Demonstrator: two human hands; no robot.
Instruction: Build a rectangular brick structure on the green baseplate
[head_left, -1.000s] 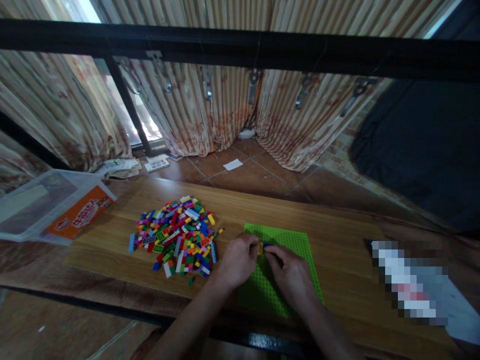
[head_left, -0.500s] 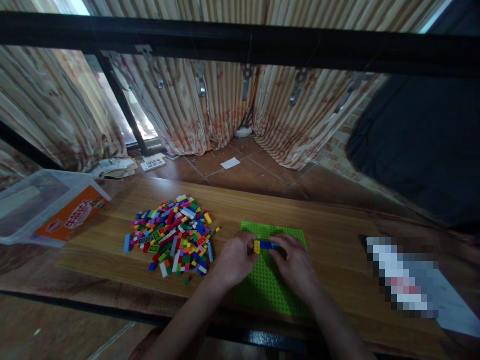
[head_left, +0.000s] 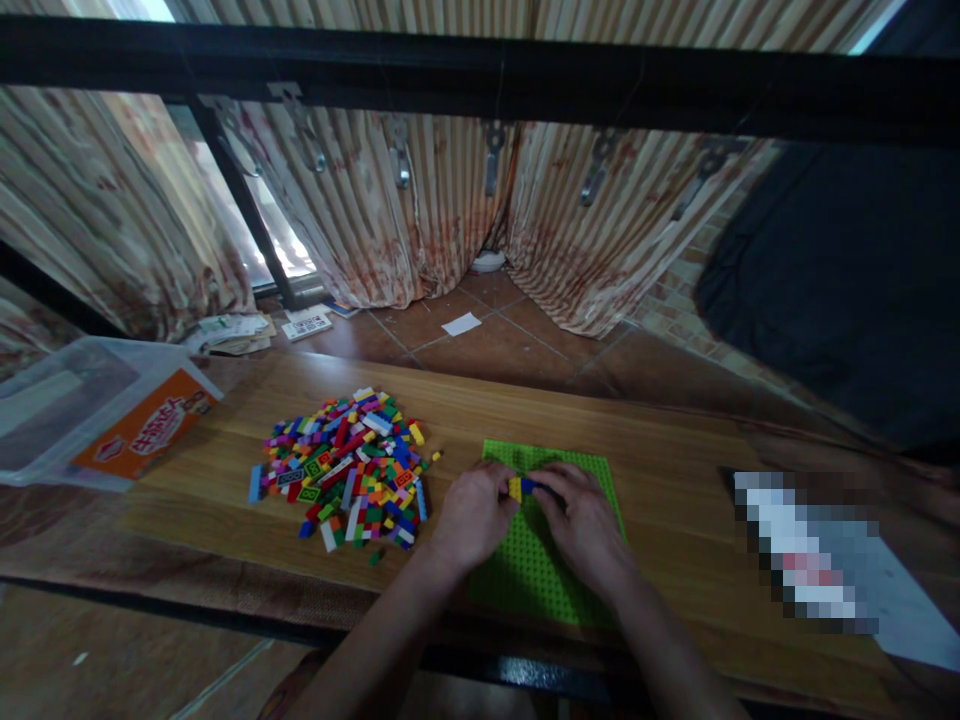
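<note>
Over the upper part of a green studded baseplate (head_left: 547, 570), both my hands meet around small building bricks. My left hand (head_left: 478, 510) is closed with its fingertips on a yellow brick (head_left: 515, 488). Against that brick's right side sits a blue brick (head_left: 528, 486), pinched by my right hand (head_left: 583, 510), whose fingers cover most of it. Whether the two bricks are joined or pressed onto the plate, I cannot tell. To the left of my hands lies a heap of mixed coloured bricks (head_left: 349, 470) on the wooden table (head_left: 667, 520).
A clear plastic bin (head_left: 67, 400) with an orange label stands at the table's left end. At the right lies a blurred-out item (head_left: 802, 560) with a pale sheet (head_left: 919, 615) beside it. Beyond the table are a tiled floor, papers and striped curtains (head_left: 360, 220).
My right hand's fingers have shifted slightly left and now cover more of the blue brick. My left hand stays on the yellow brick. The view has tilted a little.
</note>
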